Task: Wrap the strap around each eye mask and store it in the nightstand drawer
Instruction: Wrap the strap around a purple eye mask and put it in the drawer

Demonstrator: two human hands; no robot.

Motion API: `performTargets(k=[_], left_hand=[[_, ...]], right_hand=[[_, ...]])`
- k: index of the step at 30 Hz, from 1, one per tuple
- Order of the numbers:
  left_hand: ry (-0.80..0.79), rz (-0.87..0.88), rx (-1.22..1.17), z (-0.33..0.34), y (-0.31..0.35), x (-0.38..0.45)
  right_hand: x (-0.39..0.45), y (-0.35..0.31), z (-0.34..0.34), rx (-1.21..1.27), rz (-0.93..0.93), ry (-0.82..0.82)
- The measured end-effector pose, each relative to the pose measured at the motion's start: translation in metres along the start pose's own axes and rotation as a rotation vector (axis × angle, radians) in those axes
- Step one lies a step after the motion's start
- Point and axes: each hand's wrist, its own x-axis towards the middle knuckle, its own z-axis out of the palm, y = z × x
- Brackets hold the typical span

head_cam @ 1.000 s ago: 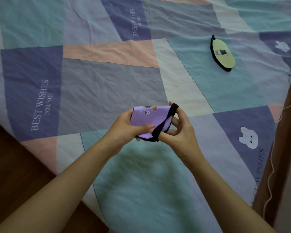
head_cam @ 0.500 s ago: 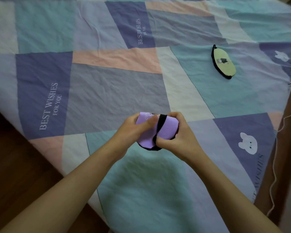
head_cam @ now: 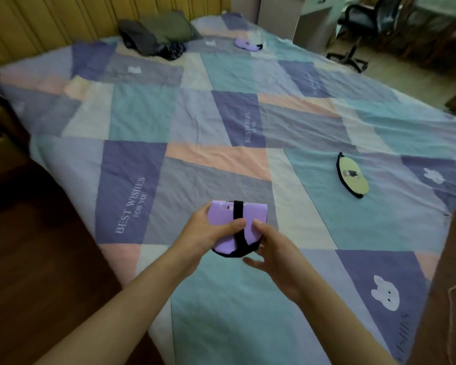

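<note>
Purple eye mask (head_cam: 250, 219), folded, black strap (head_cam: 238, 216) around it, gripped by left hand (head_cam: 208, 231) above the patchwork bed (head_cam: 208, 127); right hand (head_cam: 277, 251) relaxed beside. Yellow eye mask (head_cam: 353, 177), clothes (head_cam: 156, 35), office chair (head_cam: 363, 22) beyond.

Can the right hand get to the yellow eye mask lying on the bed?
Probably yes. The yellow eye mask lies alone on the bedspread, up and to the right of the right hand, with nothing between. That hand's fingers look loose, while the left hand grips the purple eye mask.
</note>
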Motion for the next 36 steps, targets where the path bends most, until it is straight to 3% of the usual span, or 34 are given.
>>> performTargets(k=[5, 9, 11, 15, 19, 21, 24, 26, 31, 36], left_hand=[[0.113, 0.108, 0.013, -0.047, 0.083, -0.037], [0.174, 0.197, 0.052, -0.108, 0.152, -0.078], [0.181, 0.233, 0.076, -0.144, 0.183, -0.103], [0.198, 0.288, 0.162, -0.219, 0.238, -0.161], [0.27, 0.383, 0.282, -0.306, 0.283, -0.224], [0.428, 0.447, 0.545, -0.357, 0.298, -0.257], [0.704, 0.473, 1.137, -0.437, 0.307, -0.301], [0.79, 0.44, 1.322, -0.484, 0.308, -0.323], [0.906, 0.307, 1.417, -0.574, 0.297, -0.345], [0.942, 0.233, 1.403, -0.657, 0.282, -0.307]], right_hand=[[-0.019, -0.071, 0.067, -0.214, -0.417, 0.047], [-0.05, -0.133, 0.137, -0.5, -0.846, -0.129], [-0.064, -0.159, 0.179, -0.665, -0.967, -0.228], [-0.081, -0.196, 0.269, -0.722, -0.979, -0.442], [-0.09, -0.215, 0.368, -0.667, -0.982, -0.551], [-0.092, -0.22, 0.416, -0.641, -0.994, -0.595], [-0.09, -0.224, 0.48, -0.622, -1.007, -0.644], [-0.085, -0.227, 0.517, -0.598, -1.014, -0.67], [-0.054, -0.236, 0.586, -0.577, -0.98, -0.712], [0.018, -0.251, 0.666, -0.668, -0.976, -0.727]])
